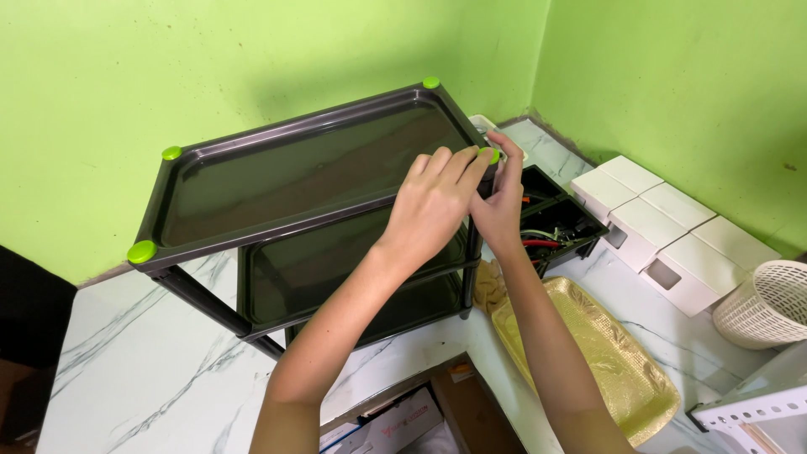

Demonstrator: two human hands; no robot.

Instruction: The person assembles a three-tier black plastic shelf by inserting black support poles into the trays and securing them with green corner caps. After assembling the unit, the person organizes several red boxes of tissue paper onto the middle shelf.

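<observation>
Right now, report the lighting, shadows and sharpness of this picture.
Head view: even, soft light; a faint shadow on the green wall above the dark shelf rack; mild sheen on the gold tray; both hands, left hand and right hand, sharp; edges slightly bowed.

Below my forearms, at about six o'clock in the view, a cardboard box (402, 426) sits in the gap under the edge of the desk (168, 370). Its visible face is white with red print and a blue patch toward its lower left corner, and it lies tilted, partly hidden by the desk's edge. Just to its right, a brown cardboard flap (471, 409) shows a small pale label near its top. I see no signs or screens.
</observation>
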